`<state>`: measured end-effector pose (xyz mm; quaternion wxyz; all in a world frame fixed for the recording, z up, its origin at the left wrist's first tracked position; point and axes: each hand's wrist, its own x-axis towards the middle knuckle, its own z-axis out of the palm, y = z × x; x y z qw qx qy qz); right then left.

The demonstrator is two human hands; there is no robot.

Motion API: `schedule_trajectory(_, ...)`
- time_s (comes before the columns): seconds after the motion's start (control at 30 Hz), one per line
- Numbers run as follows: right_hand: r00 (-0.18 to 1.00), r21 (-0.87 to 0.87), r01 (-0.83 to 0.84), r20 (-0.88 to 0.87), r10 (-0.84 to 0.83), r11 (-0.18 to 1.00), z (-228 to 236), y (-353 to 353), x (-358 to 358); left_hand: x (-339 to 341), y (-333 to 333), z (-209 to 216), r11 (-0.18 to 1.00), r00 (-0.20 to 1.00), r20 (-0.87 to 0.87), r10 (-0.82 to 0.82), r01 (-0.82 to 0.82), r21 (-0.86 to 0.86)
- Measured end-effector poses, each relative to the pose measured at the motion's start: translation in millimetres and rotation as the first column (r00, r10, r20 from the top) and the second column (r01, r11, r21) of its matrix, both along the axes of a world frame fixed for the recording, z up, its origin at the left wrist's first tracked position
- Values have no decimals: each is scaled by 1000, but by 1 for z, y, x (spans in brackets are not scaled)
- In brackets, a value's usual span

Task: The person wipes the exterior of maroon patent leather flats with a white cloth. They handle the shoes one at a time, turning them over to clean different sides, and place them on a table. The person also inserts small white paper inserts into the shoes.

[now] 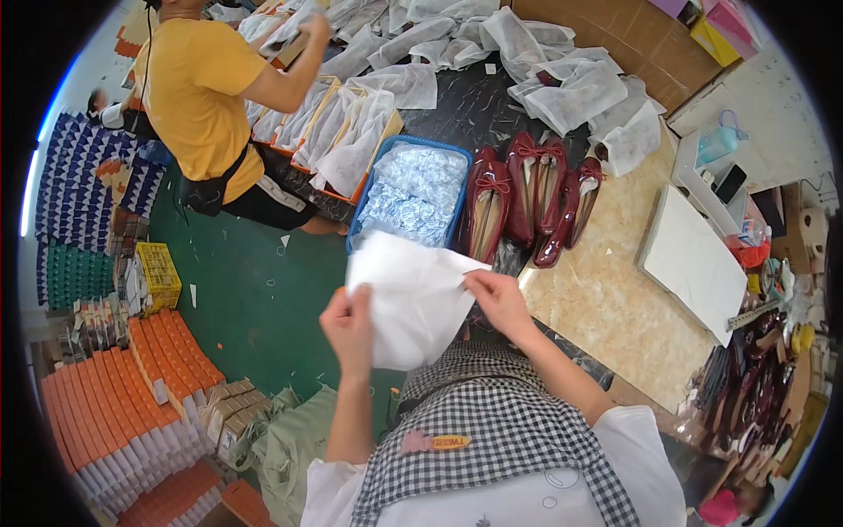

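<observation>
Between my hands hangs a thin white sheet, paper or soft cloth, its lower edge in front of my checked apron. My left hand pinches the left edge between thumb and fingers. At the upper right corner, my right hand grips it the same way. Just beyond the sheet is a blue basket heaped with small clear plastic packets. To its right, several shiny dark red bow-fronted flat shoes lie on the table, with pale pieces inside them.
White translucent bags pile up at the back of the dark table. Orange-edged boxes of wrapped items stand left of the basket. A person in yellow works there. A white board lies right; stacked orange boxes fill the lower left.
</observation>
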<state>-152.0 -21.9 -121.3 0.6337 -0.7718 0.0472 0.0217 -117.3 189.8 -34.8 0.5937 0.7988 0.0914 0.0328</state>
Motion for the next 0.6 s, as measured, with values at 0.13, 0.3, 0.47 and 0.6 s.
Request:
schedule_trajectory(0.13,992,-619,126,55,-118,775,-36,18,14,-2,0,-5,887,941,225,-251,130,444)
schedule_trajectory(0.3,971,-533,181,-38,-237,827,-63,3,21,5,-26,9,814,906,155,-393,266,516)
schedule_trajectory(0.47,980,159,142,-160,-117,977,6,-89,-35,23,-27,-12,724,867,155,-473,282,630)
schedule_trajectory(0.6,954,-326,-296,-48,297,898,101,-128,-92,37,-44,-35,652,815,126,-566,348,674)
